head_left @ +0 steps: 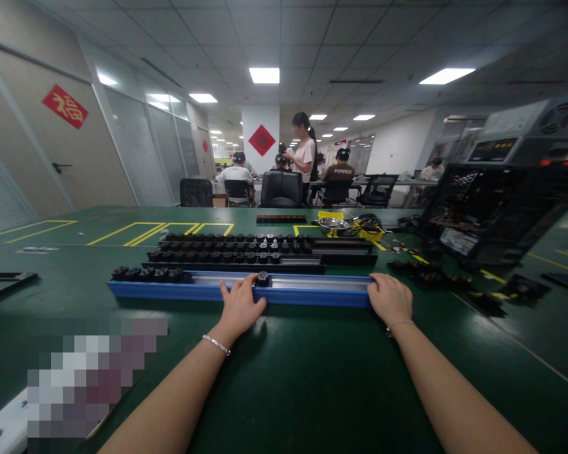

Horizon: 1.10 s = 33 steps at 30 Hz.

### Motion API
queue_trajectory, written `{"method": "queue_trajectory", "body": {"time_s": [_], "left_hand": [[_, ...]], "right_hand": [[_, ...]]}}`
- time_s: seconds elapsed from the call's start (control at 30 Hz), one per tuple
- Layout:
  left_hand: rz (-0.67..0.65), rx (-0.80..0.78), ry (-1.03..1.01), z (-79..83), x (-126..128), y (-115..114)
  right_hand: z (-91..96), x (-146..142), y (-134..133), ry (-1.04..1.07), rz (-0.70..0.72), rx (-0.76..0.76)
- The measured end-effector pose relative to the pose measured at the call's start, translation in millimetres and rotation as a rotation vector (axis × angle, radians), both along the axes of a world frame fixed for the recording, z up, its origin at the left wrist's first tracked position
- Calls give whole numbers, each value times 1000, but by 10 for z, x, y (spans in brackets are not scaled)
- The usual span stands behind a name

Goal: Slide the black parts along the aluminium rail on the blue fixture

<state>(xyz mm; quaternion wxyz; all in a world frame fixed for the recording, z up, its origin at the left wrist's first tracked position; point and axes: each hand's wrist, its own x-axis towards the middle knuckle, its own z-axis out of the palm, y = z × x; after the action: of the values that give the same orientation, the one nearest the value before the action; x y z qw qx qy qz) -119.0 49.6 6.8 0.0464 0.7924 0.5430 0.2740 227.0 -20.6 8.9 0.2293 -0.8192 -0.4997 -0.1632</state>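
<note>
Our loosely spread left hand [240,305] just touches a long blue trough [315,297]; our curled right hand [394,299] hides its right end, grip unclear.

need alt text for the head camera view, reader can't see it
A person's right hand holds the right end of a blue tray on a green table; the left hand rests on it beside a lone black part. More black parts sit at its left end, with dark trays behind.

One head-worn camera looks forward and down across the tabletop [312,378], close above the wearer's forearms [180,391], taking in the far edge [218,207] and the ceiling [360,38] beyond.
</note>
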Motion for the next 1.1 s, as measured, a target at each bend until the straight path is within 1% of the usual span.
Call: {"method": "queue_trajectory", "body": {"time_s": [0.33, 0.57, 0.73, 1.1], "left_hand": [[6, 18, 67, 5, 10, -18], [-33, 81, 112, -16, 6, -40], [-34, 66, 99, -15, -2, -43], [-26, 41, 102, 12, 8, -39]], "right_hand": [[16, -8, -4, 8, -2, -11], [-22, 9, 13, -15, -12, 12], [-32, 31, 21, -19, -9, 6], [9, 1, -2, -1, -9, -20]]}}
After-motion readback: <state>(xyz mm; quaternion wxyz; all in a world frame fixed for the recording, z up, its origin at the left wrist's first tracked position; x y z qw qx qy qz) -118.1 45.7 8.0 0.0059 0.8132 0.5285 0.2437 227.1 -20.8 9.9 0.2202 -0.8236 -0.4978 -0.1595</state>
